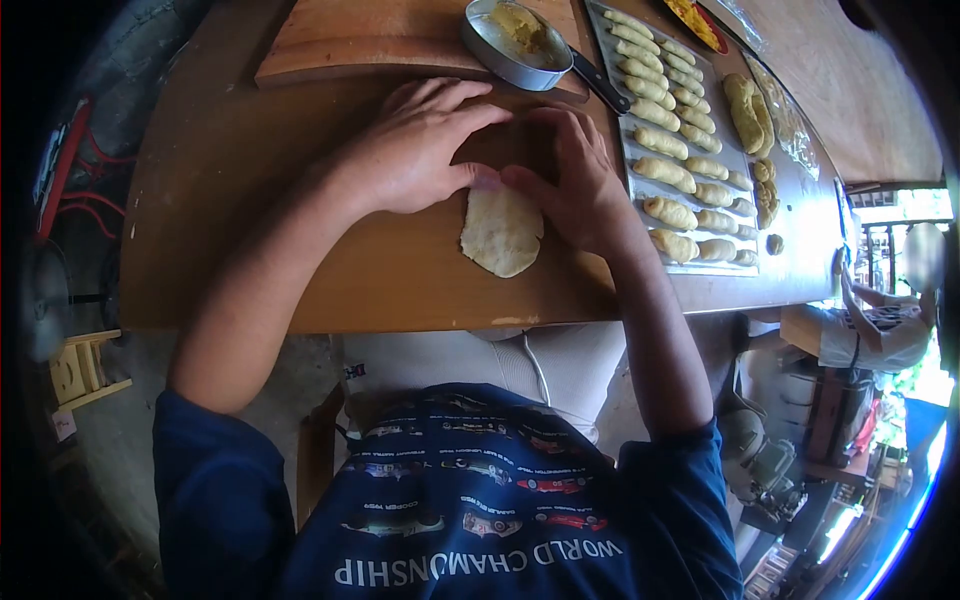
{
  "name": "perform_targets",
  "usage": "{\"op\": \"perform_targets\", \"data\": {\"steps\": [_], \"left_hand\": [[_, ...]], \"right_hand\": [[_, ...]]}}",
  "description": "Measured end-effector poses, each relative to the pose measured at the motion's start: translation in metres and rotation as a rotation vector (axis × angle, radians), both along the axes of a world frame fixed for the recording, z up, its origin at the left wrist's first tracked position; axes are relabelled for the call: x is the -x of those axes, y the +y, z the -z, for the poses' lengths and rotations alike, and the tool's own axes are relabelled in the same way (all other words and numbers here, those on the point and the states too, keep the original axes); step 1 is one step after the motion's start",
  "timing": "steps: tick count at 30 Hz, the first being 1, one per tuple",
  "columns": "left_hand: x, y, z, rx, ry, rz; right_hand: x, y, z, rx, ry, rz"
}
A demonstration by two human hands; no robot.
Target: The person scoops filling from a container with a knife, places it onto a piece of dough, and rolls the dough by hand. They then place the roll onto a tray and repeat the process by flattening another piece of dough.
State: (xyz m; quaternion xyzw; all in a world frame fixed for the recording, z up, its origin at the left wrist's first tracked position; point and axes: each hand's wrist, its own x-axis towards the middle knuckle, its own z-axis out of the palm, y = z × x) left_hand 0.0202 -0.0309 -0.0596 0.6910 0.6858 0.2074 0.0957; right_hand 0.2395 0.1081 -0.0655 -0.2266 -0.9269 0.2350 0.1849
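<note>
A flattened oval piece of dough (502,236) lies on the brown table in front of me, its far end partly covered by my thumbs. My left hand (428,142) reaches in from the left, thumb tip at the dough's far edge and the other fingers spread and curved forward. Mirroring it, my right hand (580,178) has its thumb on that same edge, fingers arched beyond over the table. A gap shows between thumbs and forefingers. Just past the hands, a round metal pan (518,45) with yellow filling inside rests by a wooden board.
At the right, a metal tray (632,150) holds several rows of rolled dough pieces. A black-handled knife (600,82) lies between pan and tray. Larger dough lumps (747,112) sit beyond the tray. The wooden board (360,45) spans the far side. Another person (880,325) is at far right.
</note>
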Motion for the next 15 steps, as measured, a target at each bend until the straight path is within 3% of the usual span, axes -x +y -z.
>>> {"op": "perform_targets", "data": {"steps": [4, 6, 12, 15], "left_hand": [[-0.001, 0.002, 0.003, -0.013, -0.011, -0.011], [-0.005, 0.001, 0.002, -0.008, 0.013, -0.032], [-0.003, 0.001, 0.003, -0.016, 0.034, -0.005], [-0.008, -0.001, 0.004, -0.005, 0.054, -0.030]], "right_hand": [[-0.003, 0.003, -0.003, -0.026, 0.028, -0.030], [-0.006, 0.004, -0.010, 0.188, 0.051, -0.005], [-0.008, 0.001, -0.005, 0.042, 0.018, -0.024], [-0.008, -0.001, -0.009, 0.111, 0.038, -0.040]]}}
